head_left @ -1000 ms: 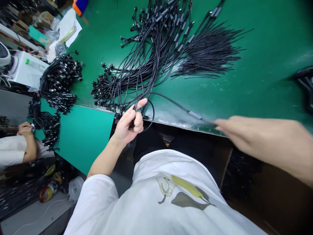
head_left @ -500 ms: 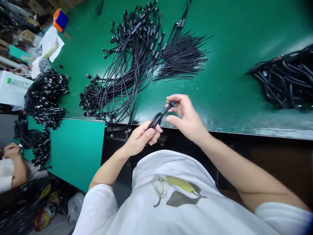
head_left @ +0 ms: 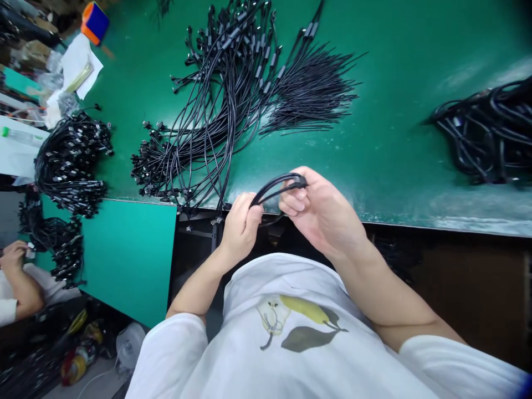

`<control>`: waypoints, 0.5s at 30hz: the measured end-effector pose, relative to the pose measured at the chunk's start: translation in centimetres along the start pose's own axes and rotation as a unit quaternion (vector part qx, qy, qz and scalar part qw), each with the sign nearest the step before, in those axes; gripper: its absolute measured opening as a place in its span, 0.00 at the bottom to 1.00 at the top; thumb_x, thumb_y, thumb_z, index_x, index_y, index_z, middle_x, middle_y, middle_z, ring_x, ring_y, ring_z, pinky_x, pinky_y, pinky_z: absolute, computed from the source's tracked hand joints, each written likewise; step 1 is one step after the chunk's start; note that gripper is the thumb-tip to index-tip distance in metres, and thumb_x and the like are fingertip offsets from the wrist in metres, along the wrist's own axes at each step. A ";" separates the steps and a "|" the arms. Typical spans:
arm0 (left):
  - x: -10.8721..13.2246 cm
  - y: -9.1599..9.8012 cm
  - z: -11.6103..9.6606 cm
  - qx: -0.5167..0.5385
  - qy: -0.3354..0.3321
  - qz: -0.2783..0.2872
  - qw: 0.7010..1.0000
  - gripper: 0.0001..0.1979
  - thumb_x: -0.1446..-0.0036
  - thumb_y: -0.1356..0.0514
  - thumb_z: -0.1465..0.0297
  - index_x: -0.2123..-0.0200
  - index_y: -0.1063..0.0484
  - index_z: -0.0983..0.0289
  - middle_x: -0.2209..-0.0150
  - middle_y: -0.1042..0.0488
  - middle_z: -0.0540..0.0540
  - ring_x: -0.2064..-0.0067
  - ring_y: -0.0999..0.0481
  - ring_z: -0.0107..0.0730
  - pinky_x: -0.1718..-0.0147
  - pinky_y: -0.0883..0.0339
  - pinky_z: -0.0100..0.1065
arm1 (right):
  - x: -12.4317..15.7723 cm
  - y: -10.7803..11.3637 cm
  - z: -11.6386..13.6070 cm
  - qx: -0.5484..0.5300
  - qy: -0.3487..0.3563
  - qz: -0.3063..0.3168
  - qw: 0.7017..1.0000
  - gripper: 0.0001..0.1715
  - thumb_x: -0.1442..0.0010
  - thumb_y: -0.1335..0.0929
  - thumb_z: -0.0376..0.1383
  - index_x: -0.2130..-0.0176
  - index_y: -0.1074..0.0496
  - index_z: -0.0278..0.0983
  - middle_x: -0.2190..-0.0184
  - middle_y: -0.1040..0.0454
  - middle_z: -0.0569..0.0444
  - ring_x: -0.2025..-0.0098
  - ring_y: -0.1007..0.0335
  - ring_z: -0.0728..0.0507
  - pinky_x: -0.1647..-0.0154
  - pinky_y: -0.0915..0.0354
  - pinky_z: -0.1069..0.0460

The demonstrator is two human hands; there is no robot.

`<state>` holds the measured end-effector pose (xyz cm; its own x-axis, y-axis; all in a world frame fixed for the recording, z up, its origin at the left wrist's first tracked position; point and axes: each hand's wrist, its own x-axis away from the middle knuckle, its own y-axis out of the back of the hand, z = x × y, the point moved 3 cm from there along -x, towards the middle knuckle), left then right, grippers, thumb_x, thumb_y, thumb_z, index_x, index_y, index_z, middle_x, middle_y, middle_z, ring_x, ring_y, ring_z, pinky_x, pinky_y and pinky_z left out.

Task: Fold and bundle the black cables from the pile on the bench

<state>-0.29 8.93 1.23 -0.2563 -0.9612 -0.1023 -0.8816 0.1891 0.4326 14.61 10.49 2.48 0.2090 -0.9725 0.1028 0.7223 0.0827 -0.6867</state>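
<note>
A coiled black cable (head_left: 271, 185) is stretched between my two hands, just over the table's front edge. My left hand (head_left: 241, 224) is closed around one end of the coil, thumb on top. My right hand (head_left: 318, 208) has its fingers curled round the other end, where a dark connector or strand end shows by the fingertips. Part of the coil hangs below between the hands. Beyond them a large pile of black cables with connectors (head_left: 224, 105) lies on the green table (head_left: 386, 127), beside a fan of thin cable ends (head_left: 316, 91).
To the right lies a heap of thicker black cables (head_left: 490, 130). On the left are more cable bundles (head_left: 72, 160), papers (head_left: 81, 64) and an orange and blue block (head_left: 95, 23). Another person's hand (head_left: 14, 255) is at the far left, near a lower green board (head_left: 128, 249).
My right hand has closed on the cable end and turned palm up. The coil is now opened into a wider loop between my hands, and my left hand has risen slightly.
</note>
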 end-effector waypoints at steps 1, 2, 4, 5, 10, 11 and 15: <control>-0.3 0.1 -0.1 -0.031 -0.017 0.009 0.999 0.21 0.30 0.56 0.55 0.65 0.33 0.63 0.65 0.31 0.56 0.61 0.30 0.34 0.55 0.35 0.38 | 0.1 -0.3 0.1 0.014 0.011 0.009 1.000 0.32 0.55 0.24 0.58 0.69 0.36 0.38 0.73 0.44 0.59 0.74 0.49 0.53 0.73 0.42 0.56; -0.4 0.0 -0.2 -0.050 -0.033 0.030 0.998 0.20 0.30 0.56 0.56 0.61 0.32 0.63 0.62 0.30 0.57 0.58 0.29 0.35 0.54 0.35 0.37 | 0.2 -0.5 0.1 0.036 0.027 0.007 0.999 0.31 0.55 0.23 0.56 0.69 0.37 0.38 0.70 0.42 0.57 0.72 0.46 0.52 0.71 0.40 0.56; -0.4 -0.6 -0.3 -0.060 -0.055 0.088 0.993 0.20 0.30 0.56 0.57 0.53 0.32 0.64 0.58 0.28 0.60 0.54 0.28 0.37 0.53 0.35 0.37 | 0.4 -0.5 0.1 0.094 0.079 -0.024 0.992 0.29 0.52 0.24 0.55 0.70 0.38 0.38 0.64 0.38 0.54 0.66 0.40 0.51 0.67 0.36 0.55; -0.3 -0.9 -0.3 -0.052 -0.058 0.113 0.991 0.21 0.30 0.56 0.57 0.51 0.32 0.65 0.56 0.28 0.61 0.53 0.28 0.38 0.52 0.35 0.37 | 0.4 -0.4 0.0 0.115 0.101 -0.040 0.987 0.29 0.50 0.25 0.55 0.70 0.39 0.38 0.61 0.37 0.53 0.62 0.37 0.50 0.64 0.35 0.55; 0.4 -2.9 0.1 0.096 0.023 0.187 0.977 0.24 0.33 0.55 0.50 0.54 0.35 0.64 0.58 0.27 0.59 0.57 0.27 0.37 0.56 0.33 0.38 | 0.1 -0.1 -0.5 0.037 0.003 -0.016 0.999 0.29 0.43 0.30 0.57 0.67 0.44 0.39 0.70 0.34 0.58 0.70 0.36 0.52 0.72 0.36 0.56; 0.5 -3.3 0.1 0.146 0.048 0.197 0.968 0.23 0.34 0.53 0.49 0.56 0.37 0.63 0.61 0.28 0.57 0.61 0.27 0.35 0.59 0.33 0.38 | -0.1 -0.1 -0.5 0.013 -0.019 -0.016 1.000 0.29 0.43 0.30 0.57 0.68 0.45 0.40 0.74 0.38 0.60 0.75 0.41 0.53 0.76 0.39 0.57; 0.5 -4.2 0.6 0.298 0.136 0.184 0.927 0.22 0.38 0.45 0.48 0.59 0.44 0.61 0.71 0.33 0.48 0.70 0.33 0.27 0.67 0.37 0.33 | -1.1 0.3 -0.8 -0.025 -0.056 -0.034 0.998 0.32 0.46 0.27 0.54 0.69 0.49 0.39 0.80 0.48 0.65 0.81 0.57 0.57 0.81 0.52 0.59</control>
<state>3.03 7.83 -1.19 -0.5448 -0.8095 0.2191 -0.8377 0.5135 -0.1859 14.09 11.40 1.63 0.2355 -0.9447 0.2281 0.7037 0.0039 -0.7105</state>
